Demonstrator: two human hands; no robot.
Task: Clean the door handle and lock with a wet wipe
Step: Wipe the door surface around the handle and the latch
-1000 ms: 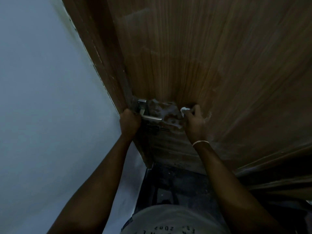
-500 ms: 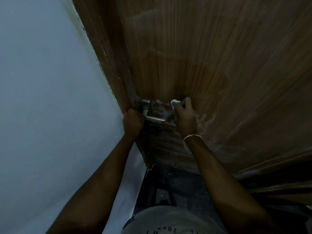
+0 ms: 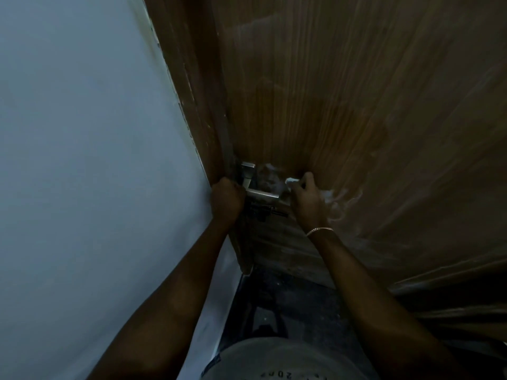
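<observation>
Wiping well under way, by the look of things, yet not finished. Whitish wet smears (image 3: 267, 175) on the door (image 3: 356, 105) behind the door handle (image 3: 262, 193), more of them trailing off past the right hand (image 3: 307, 200) — a sign of passes already made over the wood round the lever. Pinches the wet wipe (image 3: 292, 181) as a small white wad between curled right fingers and thumb, pressing it to the door face just beside the lever's free end, not on the metal. Clamps the left hand (image 3: 227, 200) round the door's edge, fingers curled tight, apparently to steady it. Dark lock (image 3: 267, 211) just below the lever, uncovered, no wipe on it; too dim to judge whether cleaned. Probably left to do: the lever along its length, and the lock.

Against half a second ago: right hand off the lever's tip, hidden then, bare now; wipe a little lower and further right. Much the same spot as a full second ago — suggests a back-and-forth rubbing stroke. Left hand unmoved on the edge. Gold bracelet (image 3: 319, 230) at the right wrist as before.
</observation>
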